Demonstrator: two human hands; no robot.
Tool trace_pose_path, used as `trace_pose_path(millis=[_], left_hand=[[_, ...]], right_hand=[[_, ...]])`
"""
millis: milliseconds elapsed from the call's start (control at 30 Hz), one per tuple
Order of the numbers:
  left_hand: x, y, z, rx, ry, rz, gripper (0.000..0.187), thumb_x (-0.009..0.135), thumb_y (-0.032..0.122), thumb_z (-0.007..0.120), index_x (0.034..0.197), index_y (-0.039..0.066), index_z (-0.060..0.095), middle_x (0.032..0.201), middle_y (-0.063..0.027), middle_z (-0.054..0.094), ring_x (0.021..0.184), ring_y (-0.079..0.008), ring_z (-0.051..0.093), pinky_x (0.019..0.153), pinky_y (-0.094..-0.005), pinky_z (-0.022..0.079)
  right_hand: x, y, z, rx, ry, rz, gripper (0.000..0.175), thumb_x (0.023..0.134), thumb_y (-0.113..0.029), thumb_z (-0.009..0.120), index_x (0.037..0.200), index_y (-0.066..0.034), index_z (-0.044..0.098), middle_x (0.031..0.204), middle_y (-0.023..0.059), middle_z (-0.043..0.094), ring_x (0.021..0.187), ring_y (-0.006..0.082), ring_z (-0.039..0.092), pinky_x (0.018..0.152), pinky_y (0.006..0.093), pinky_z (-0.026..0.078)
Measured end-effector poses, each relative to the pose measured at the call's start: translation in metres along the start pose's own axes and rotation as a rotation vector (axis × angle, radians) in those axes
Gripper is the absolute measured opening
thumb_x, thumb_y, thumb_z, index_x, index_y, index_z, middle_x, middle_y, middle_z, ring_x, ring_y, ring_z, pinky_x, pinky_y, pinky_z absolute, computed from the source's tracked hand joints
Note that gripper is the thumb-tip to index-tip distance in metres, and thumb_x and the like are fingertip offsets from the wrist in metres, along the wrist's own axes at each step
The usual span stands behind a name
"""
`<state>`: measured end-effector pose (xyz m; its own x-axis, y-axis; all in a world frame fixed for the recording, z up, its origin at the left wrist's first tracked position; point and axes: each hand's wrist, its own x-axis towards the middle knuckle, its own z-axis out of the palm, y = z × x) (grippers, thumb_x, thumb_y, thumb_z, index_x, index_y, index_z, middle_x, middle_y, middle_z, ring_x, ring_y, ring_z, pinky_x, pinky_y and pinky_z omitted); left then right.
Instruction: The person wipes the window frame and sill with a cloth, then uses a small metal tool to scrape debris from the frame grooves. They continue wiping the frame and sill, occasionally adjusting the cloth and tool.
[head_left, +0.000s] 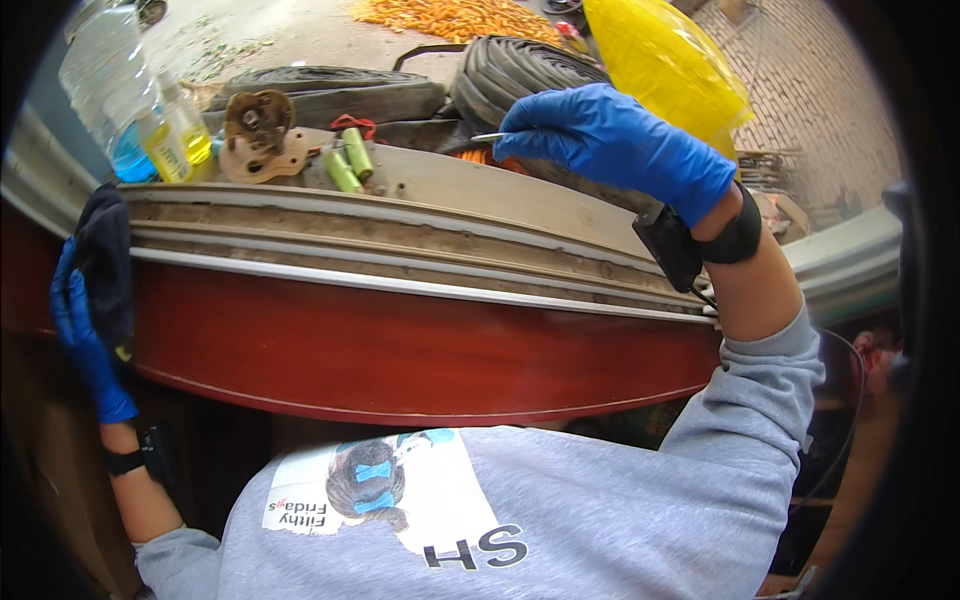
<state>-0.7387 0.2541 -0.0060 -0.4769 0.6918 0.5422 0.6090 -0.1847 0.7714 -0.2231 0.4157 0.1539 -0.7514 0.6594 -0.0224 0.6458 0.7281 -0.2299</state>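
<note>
My left hand (86, 337), in a blue glove, lies against a dark cloth (105, 255) at the left end of the red sill (412, 345); whether its fingers grip the cloth is hard to tell. My right hand (615, 142), also blue-gloved, is raised over the outer ledge at the right. Between its thumb and fingers it pinches a thin whitish stick (487, 137), whose end points left. Below and beyond it runs the window's sliding track (390, 240), with dirt in its grooves. A black device is strapped to each wrist.
Plastic bottles with blue and yellow liquid (174, 154), a rusty metal part (259, 124) and green cylindrical cells (349, 161) stand or lie on the ledge (480, 187). Rolled dark hoses (525, 71) and a yellow plastic bag (667, 67) are behind. Corn cobs (457, 19) cover some ground outside.
</note>
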Motion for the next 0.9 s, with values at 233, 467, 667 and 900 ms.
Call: trace_pose_path(millis=[233, 467, 667, 900], left_hand=[[0.003, -0.006, -0.003, 0.022, -0.068, 0.077, 0.039, 0.103, 0.021, 0.044, 0.136, 0.002, 0.052, 0.137, -0.0112, 0.055, 0.127, -0.0209, 0.049, 0.111, -0.0335, 0.033], [0.003, -0.008, -0.004, 0.018, -0.068, 0.058, 0.039, 0.103, 0.022, 0.044, 0.136, 0.003, 0.052, 0.138, -0.0107, 0.054, 0.128, -0.0211, 0.049, 0.11, -0.034, 0.033], [0.002, -0.014, -0.005, 0.027, -0.07, 0.077, 0.039, 0.103, 0.022, 0.044, 0.137, 0.003, 0.052, 0.138, -0.0112, 0.054, 0.128, -0.0216, 0.049, 0.11, -0.0343, 0.034], [0.002, -0.02, -0.006, 0.034, -0.086, 0.084, 0.042, 0.104, 0.023, 0.041, 0.141, 0.004, 0.047, 0.143, -0.0114, 0.05, 0.132, -0.0225, 0.046, 0.113, -0.0352, 0.032]], right_hand=[[-0.069, 0.009, 0.004, -0.009, -0.155, 0.214, 0.018, 0.082, -0.03, 0.074, 0.092, -0.0154, 0.074, 0.082, 0.0121, 0.069, 0.074, 0.0316, 0.066, 0.068, 0.0365, 0.053], [-0.096, 0.024, 0.052, -0.197, -0.222, 0.081, 0.014, 0.082, -0.021, 0.07, 0.095, -0.0237, 0.076, 0.078, 0.0072, 0.068, 0.075, 0.0288, 0.066, 0.066, 0.0366, 0.052], [-0.086, 0.024, 0.062, -0.302, -0.066, -0.095, 0.011, 0.081, -0.018, 0.07, 0.091, -0.021, 0.074, 0.073, 0.0036, 0.066, 0.07, 0.0273, 0.064, 0.063, 0.0355, 0.051], [-0.071, 0.04, 0.004, -0.179, 0.35, 0.392, 0.021, 0.085, -0.023, 0.072, 0.102, -0.0112, 0.074, 0.083, 0.0112, 0.07, 0.075, 0.0183, 0.066, 0.072, 0.0303, 0.053]])
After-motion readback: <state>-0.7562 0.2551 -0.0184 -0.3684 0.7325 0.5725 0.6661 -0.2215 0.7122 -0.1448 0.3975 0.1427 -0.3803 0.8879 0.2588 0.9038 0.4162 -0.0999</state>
